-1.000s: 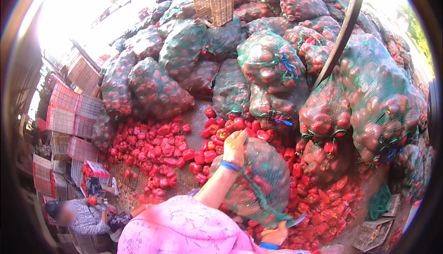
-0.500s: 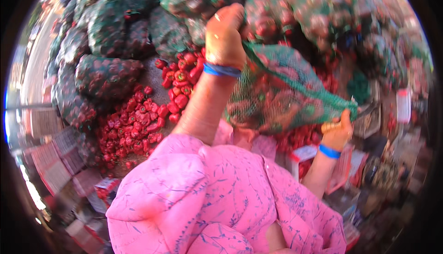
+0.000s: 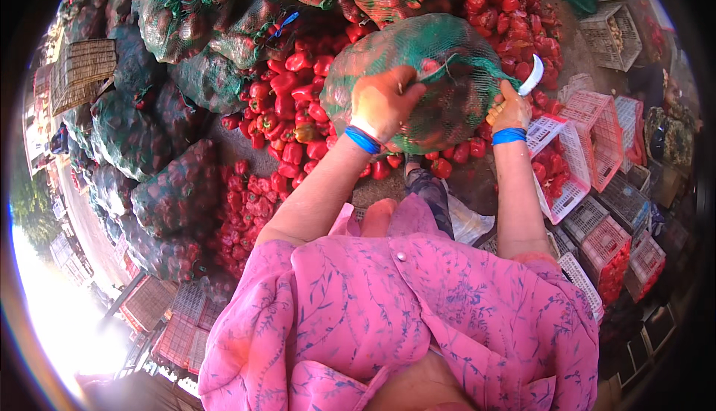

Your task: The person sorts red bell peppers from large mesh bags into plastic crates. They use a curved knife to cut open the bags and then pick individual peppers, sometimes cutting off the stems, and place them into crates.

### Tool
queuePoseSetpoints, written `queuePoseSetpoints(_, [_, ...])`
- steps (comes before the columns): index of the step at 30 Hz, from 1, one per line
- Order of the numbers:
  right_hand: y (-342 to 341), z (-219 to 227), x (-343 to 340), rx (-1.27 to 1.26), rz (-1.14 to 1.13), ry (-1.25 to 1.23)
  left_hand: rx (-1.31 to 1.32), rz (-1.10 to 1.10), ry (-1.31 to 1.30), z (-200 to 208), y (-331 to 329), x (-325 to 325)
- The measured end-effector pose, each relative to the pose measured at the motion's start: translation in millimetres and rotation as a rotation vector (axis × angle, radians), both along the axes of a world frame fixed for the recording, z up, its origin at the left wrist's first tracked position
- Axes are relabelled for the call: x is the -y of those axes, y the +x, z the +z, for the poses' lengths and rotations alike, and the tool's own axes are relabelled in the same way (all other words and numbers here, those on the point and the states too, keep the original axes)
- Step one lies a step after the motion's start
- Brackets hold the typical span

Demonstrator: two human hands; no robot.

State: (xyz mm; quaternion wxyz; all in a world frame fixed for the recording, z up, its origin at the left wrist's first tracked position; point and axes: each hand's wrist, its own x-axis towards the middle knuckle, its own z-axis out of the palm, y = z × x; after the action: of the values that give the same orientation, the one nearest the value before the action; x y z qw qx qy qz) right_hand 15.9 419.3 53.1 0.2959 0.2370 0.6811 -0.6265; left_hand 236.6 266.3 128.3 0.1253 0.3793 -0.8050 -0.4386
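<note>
A green mesh sack, bulging with red peppers, stands in front of me. My left hand is closed on the sack's mesh near its top. My right hand, at the sack's right side, is closed; a curved knife sticks up from it, its pale blade pointing away from me. The knife's handle is hidden in the fist. Green netting reaches up to the right fingers, and whether they grip it too I cannot tell. Loose red peppers lie around the sack.
Several filled mesh sacks are stacked at the left and far side. More red peppers are heaped at the far right. Plastic crates stand on the right, some holding peppers. A wicker basket sits at the far left.
The stretched mesh has slackened and the sack now stands rounder. My hands have come closer together, the left one lower. The curved blade now shows at my right hand. My view has shifted.
</note>
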Motion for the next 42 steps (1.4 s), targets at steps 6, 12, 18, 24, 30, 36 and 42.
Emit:
queuePoseSetpoints(6, [6, -14, 14, -0.030, 0.078, -0.033, 0.153, 0.071, -0.268, -61, -3, 6])
queuePoseSetpoints(12, [91, 21, 63, -0.133, 0.386, -0.192, 0.251, 0.339, -0.269, -84, 100, 18])
queuePoseSetpoints(18, [191, 64, 144, -0.508, 0.947, -0.324, 0.494, 0.580, -0.094, -72, 225, 33])
queuePoseSetpoints(24, [250, 33, 247, -0.463, 1.095, -0.568, 1.016, 0.322, -0.402, -130, 335, 96])
queuePoseSetpoints(30, [262, 17, 212, -1.014, 0.833, -0.684, 0.972, 0.866, -0.155, -217, 434, 142])
queuePoseSetpoints(36, [194, -176, 46, -0.039, 0.644, -0.196, 1.674, 0.138, -0.296, -270, 556, 181])
queuePoseSetpoints(42, [215, -333, -41, 0.533, 0.097, 0.046, 1.736, 0.076, -0.296, -272, 533, 184])
